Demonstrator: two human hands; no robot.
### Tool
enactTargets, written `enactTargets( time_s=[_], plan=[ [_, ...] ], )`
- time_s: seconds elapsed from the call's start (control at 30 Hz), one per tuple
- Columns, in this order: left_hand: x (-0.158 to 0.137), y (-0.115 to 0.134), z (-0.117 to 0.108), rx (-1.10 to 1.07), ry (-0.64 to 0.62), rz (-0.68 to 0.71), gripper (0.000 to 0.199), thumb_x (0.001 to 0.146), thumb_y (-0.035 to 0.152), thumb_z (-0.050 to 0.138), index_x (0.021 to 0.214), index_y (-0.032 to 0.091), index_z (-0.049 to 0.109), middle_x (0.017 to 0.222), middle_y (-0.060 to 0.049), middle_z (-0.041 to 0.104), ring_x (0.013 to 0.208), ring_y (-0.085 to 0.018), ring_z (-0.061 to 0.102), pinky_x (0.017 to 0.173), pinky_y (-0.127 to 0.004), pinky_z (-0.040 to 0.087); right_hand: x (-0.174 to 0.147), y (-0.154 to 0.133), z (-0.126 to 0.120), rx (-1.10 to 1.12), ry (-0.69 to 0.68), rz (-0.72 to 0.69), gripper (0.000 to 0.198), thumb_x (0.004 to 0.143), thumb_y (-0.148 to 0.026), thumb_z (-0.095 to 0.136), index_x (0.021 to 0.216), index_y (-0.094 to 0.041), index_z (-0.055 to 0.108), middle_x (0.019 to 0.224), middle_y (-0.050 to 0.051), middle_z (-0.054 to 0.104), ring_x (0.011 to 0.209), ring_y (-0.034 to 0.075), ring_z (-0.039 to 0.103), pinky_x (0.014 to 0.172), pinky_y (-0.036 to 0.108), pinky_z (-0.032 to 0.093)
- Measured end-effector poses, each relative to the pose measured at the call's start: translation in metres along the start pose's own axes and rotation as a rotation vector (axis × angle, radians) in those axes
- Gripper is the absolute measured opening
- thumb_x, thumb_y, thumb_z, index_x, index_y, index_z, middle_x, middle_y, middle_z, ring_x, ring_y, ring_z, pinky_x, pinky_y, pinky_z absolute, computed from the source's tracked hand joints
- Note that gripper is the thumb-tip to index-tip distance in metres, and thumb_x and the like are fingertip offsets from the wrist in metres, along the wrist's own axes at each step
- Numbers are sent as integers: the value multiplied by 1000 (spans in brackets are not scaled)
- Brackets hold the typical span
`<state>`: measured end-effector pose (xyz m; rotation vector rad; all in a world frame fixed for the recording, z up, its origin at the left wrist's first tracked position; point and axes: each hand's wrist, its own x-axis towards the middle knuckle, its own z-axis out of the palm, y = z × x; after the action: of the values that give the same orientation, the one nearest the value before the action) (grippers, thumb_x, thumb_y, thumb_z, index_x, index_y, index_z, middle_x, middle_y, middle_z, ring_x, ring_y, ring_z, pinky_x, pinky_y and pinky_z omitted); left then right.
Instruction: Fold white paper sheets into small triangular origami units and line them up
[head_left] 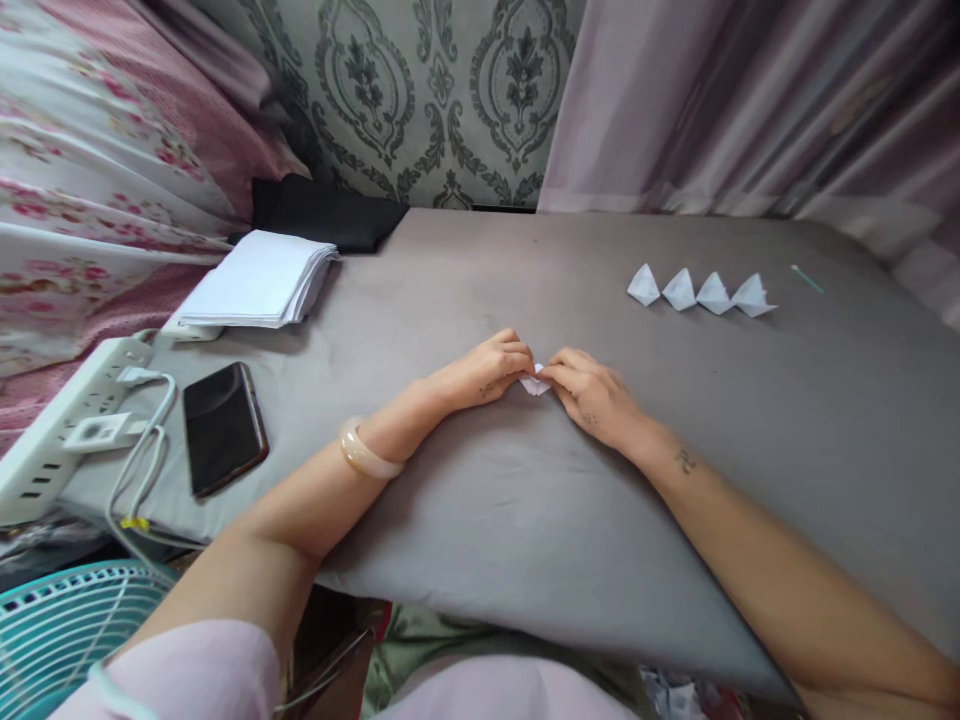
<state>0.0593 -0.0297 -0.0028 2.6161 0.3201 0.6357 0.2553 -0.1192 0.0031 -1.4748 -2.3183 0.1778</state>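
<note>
A small piece of folded white paper (535,385) is pinched between my two hands, low over the grey cloth-covered table (465,500). My left hand (495,368) grips its left side, the fingers bent and pressed together. On the right edge, my right hand (592,392) holds it with closed fingertips. Both hands cover much of the paper, so its full shape is hidden. Farther off to the right stands a row of several folded white paper shapes (680,290) with pointed tops.
At the left lie a stack of white paper (255,280), a black phone (224,430) and a white power strip (64,425) with cables. Behind the stack is a folded black cloth (330,212). A thin green stick (808,279) lies far right. A turquoise fan (67,640) stands below left.
</note>
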Motion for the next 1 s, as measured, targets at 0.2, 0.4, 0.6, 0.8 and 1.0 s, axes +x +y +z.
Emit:
enactTargets(
  time_s=[0.2, 0.4, 0.6, 0.8, 1.0],
  plan=[
    [-6, 5, -10, 144, -104, 35, 39, 93, 6, 32, 106, 14, 67, 102, -11, 66, 93, -19, 50, 85, -31, 46, -2, -9, -6, -152, -52, -10, 28, 96, -15, 42, 109, -20, 66, 100, 7, 64, 94, 21, 58, 69, 30, 41],
    [-11, 32, -9, 441, -215, -22, 31, 95, 13, 38, 108, 12, 66, 106, -13, 65, 99, -23, 49, 85, -35, 45, -4, -18, -11, -266, -100, -53, 28, 98, -16, 38, 102, -18, 66, 96, 7, 62, 87, 20, 55, 68, 31, 36],
    [-5, 49, 1, 477, -289, -176, 23, 88, 12, 47, 88, 10, 70, 98, -14, 64, 100, -26, 54, 78, -34, 45, -4, -30, -15, -318, -182, -49, 26, 92, -7, 39, 94, -15, 64, 92, 6, 60, 77, 17, 53, 65, 31, 33],
    [11, 11, -18, -98, -50, -686, 37, 75, 3, 42, 92, 13, 73, 79, -3, 68, 71, -14, 58, 66, -24, 45, -3, -32, -19, -275, -208, 32, 29, 89, -10, 41, 102, -17, 66, 99, 7, 61, 77, 15, 56, 60, 31, 31],
    [15, 19, -8, 9, 59, -707, 23, 83, 29, 60, 79, 12, 74, 77, -7, 65, 77, -17, 56, 74, -29, 44, -4, -33, -16, -211, -118, 76, 30, 85, -15, 44, 99, -18, 70, 96, 6, 62, 74, 15, 57, 58, 31, 30]
  ],
)
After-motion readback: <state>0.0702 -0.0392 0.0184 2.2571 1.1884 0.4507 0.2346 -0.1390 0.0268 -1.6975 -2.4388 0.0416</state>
